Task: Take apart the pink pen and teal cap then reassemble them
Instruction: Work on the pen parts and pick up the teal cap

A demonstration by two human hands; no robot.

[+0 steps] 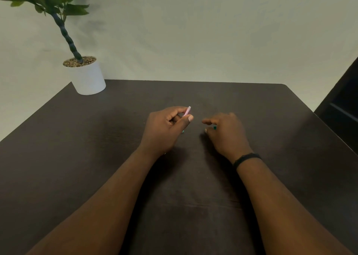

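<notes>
My left hand [166, 128] is closed around the pink pen [187, 111], whose pale end sticks up past my thumb and forefinger; most of its barrel is hidden in the fist, and a small teal bit [182, 131] shows below the hand. My right hand [226, 132] hovers low over the dark table [96, 138], a short gap to the right of the pen. A small teal piece [214, 127], apparently the cap, shows between its thumb and fingers, mostly covered by them.
A white pot [88, 78] with a green plant stands at the table's far left corner. A dark piece of furniture [342, 103] rises beyond the table's right edge. A black band sits on my right wrist [247, 159].
</notes>
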